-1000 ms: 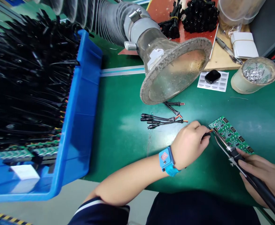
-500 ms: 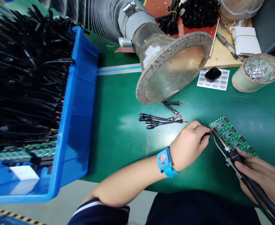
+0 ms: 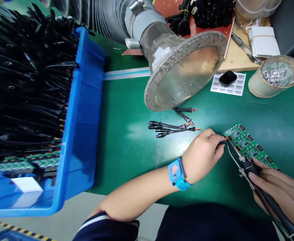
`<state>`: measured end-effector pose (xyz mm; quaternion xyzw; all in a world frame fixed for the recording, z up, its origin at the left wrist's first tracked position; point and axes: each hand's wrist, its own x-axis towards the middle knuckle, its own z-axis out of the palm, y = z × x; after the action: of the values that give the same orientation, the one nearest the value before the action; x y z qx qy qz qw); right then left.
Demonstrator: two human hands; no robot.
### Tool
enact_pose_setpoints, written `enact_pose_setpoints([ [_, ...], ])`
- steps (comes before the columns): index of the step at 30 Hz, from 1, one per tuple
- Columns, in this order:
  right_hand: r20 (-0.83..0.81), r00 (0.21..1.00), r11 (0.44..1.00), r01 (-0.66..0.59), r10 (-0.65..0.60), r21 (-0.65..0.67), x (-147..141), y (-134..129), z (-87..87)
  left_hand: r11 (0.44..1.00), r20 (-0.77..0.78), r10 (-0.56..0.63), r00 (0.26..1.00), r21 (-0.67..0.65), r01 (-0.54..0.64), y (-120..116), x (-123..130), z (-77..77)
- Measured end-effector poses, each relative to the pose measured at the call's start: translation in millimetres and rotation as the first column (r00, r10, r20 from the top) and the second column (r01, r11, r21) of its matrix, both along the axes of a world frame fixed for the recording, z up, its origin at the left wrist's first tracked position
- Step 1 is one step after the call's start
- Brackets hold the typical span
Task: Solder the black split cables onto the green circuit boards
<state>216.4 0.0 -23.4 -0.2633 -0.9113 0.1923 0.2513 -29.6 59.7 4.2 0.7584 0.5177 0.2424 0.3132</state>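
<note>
So, L hand (image 3: 203, 152) grip pinches blk cable (image 3: 221, 143), orange wires pointing approx 2 o'clock at the 10 o'clock end of the PCB (image 3: 249, 144). R hand (image 3: 277, 187) grip's wrapped round soldering iron (image 3: 249, 166), tip twd 10–11 o'clock, nr the wires; can't tell if touching. PCB's on green counter (image 3: 126, 157), long axis 10-to-4 o'clock. From PCB: label sheet (image 3: 240, 87), abt 11 o'clock, reads "10000L" repeatedly, smaller line too tiny; spool (image 3: 262, 83), 1 o'clock, green print illegible.
</note>
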Motion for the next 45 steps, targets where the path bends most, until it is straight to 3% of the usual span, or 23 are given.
enact_pose_setpoints([
  [13, 0.023, 0.998, 0.998, -0.056, 0.055, 0.020, 8, 0, -5.3, 0.998, -0.005, 0.027, 1.000, -0.053, -0.027, -2, 2, -0.2],
  [19, 0.049, 0.998, 0.999, 0.037, -0.037, -0.004, -4, 2, 5.4, 0.999, -0.024, 0.018, 1.000, -0.034, -0.019, -1, 2, -1.4],
  [23, 0.061, 0.997, 0.998, 0.035, -0.038, 0.045, -6, 3, 7.3, 0.999, -0.046, 0.008, 0.999, -0.032, -0.010, -1, 3, -0.5],
  [35, 0.045, 0.999, 0.999, 0.030, -0.031, 0.012, -2, 1, 2.6, 0.999, -0.287, -0.005, 0.958, 0.050, 0.021, 2, 5, 6.6],
  [39, 0.041, 0.993, 0.992, 0.117, -0.115, -0.055, -1, -1, 3.7, 1.000, -0.310, -0.006, 0.951, 0.023, 0.014, 1, 5, 6.9],
  [42, -0.010, 0.977, 0.975, 0.212, -0.213, -0.073, -12, 2, 14.2, 1.000, -0.289, -0.009, 0.957, -0.020, 0.003, 0, 6, 6.5],
  [45, -0.059, 0.970, 0.971, 0.231, -0.235, -0.065, -25, 5, 22.4, 0.999, -0.255, -0.019, 0.967, -0.034, 0.010, -2, 5, 4.6],
])
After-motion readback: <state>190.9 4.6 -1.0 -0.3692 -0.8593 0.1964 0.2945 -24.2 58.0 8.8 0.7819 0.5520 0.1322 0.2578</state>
